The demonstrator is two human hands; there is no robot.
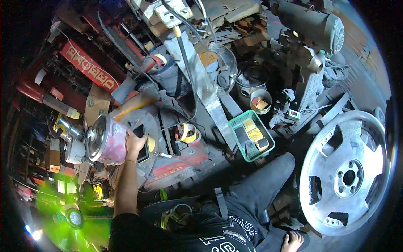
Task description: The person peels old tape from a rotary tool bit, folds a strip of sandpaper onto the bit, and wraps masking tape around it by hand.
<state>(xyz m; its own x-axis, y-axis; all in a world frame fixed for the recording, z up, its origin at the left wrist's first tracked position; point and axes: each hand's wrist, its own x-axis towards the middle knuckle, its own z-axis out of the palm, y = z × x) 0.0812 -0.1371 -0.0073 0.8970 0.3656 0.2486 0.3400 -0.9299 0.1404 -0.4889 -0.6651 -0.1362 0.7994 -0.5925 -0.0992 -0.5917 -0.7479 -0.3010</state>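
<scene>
My left hand [135,145] reaches forward beside a pink-stained pot with a glass lid [112,140]. Its thumb crosses the face of a dark phone [144,154], and the fingers curl by the phone's left edge, close to the pot wall. Part of that grip is hidden. At the lower edge, my right hand [293,242] rests on dark cloth by my leg with its fingers laid out and nothing visible in them. To the right stands a silver alloy wheel [343,191], tilted, its spokes and centre hole facing me.
A green plastic basket [272,148] holds yellow and dark blocks. Tape rolls [187,133] sit on the dusty red-edged stand [178,168]. A green fan [74,217] spins at lower left. Behind are a metal bucket [247,90], a motor [310,27] and hanging cables [182,50].
</scene>
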